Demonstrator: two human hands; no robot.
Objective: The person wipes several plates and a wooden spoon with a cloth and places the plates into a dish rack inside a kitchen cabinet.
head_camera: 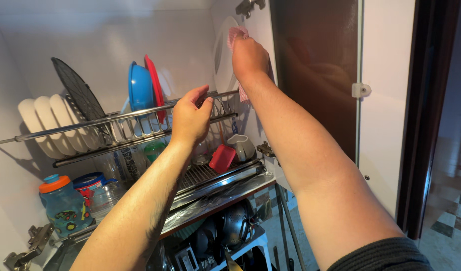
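Evidently mid-wipe: right hand (pixel 249 54) clutches a pink cloth (pixel 236 34) against the white plate (pixel 223 60) at upper centre; left hand (pixel 190 118) grips the rack rail (pixel 90 123).

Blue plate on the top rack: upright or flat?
Upright. The blue plate stands on edge in the rack slots, a red plate directly behind it.

Shiny metal rack rail (pixel 115 120), glossy blue plastic plate (pixel 139 88), pink cloth (pixel 236 35).
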